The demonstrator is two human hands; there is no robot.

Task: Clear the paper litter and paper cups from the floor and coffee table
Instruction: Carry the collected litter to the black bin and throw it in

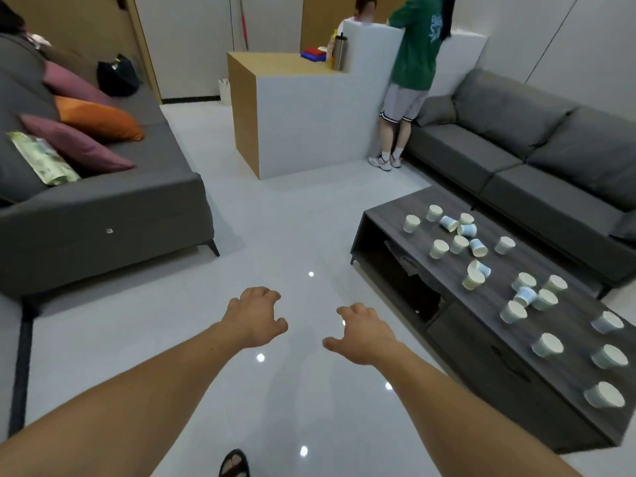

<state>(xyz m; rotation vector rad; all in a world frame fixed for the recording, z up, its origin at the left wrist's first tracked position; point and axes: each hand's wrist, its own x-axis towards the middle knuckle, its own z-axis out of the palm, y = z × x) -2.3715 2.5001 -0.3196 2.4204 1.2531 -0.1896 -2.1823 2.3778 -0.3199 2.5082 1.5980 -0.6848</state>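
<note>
- Head view: I had both bare arms stretched out over the glossy white floor, palms down.
- My left hand was empty, its fingers spread and curled loosely, with nothing between them.
- My right hand was the same: fingers apart, slightly hooked, thumb out to the side, gripping nothing.
- The paper cups lay scattered over the top of the dark wood-grain coffee table, well off to the right of my right hand and touching neither hand. Some stood rim-down and others lay tipped on their sides; a loose cluster sat at the far end and more ran toward the near end.
- I saw no paper litter on the stretch of floor under my hands.
- A grey sofa with purple and orange cushions stood to the left, and another grey sofa behind the table.
- A person in a green shirt stood at a white counter.
</note>
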